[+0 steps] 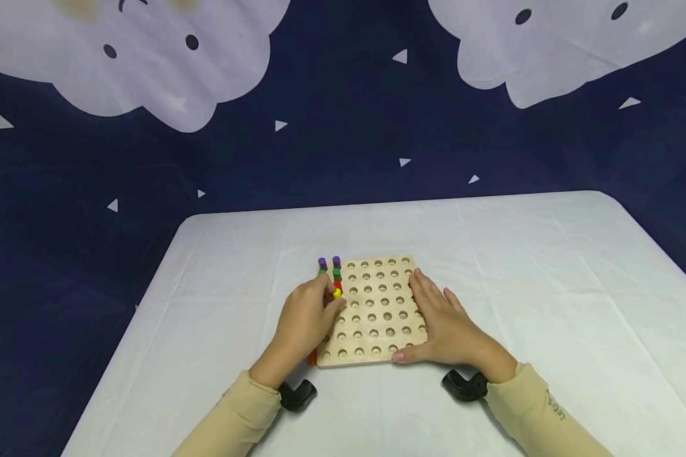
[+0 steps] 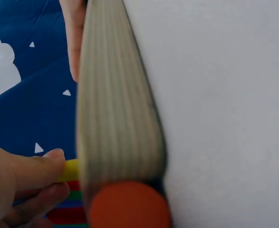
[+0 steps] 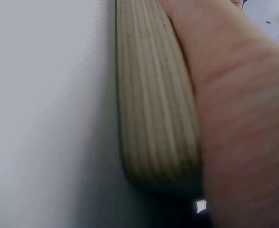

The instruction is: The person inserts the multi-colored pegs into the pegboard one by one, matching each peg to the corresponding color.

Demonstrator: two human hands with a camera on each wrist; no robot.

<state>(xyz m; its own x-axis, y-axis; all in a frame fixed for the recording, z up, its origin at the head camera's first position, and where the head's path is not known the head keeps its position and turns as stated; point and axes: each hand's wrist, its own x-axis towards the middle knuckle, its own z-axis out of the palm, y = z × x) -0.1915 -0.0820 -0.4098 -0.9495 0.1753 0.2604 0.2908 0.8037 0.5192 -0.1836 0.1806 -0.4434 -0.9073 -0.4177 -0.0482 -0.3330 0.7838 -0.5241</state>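
Note:
A pale wooden pegboard (image 1: 375, 324) with rows of round holes lies on the table. My left hand (image 1: 305, 314) pinches a yellow peg (image 1: 337, 294) between thumb and fingertips, over the board's second column from the left. The left wrist view shows the same yellow peg (image 2: 70, 169) beside the board's layered edge (image 2: 118, 104). Behind it stand a red peg (image 1: 338, 285), a green peg (image 1: 336, 274) and a purple peg (image 1: 336, 261). The first column is partly hidden by my left hand. My right hand (image 1: 448, 327) rests along the board's right edge, fingers extended, thumb at the near corner.
An orange-red peg-like piece (image 1: 312, 358) sits against the board's near left corner; its round orange end (image 2: 129, 206) shows large in the left wrist view. White cloth (image 1: 549, 304) covers the table. A dark blue curtain with clouds (image 1: 343, 171) hangs behind.

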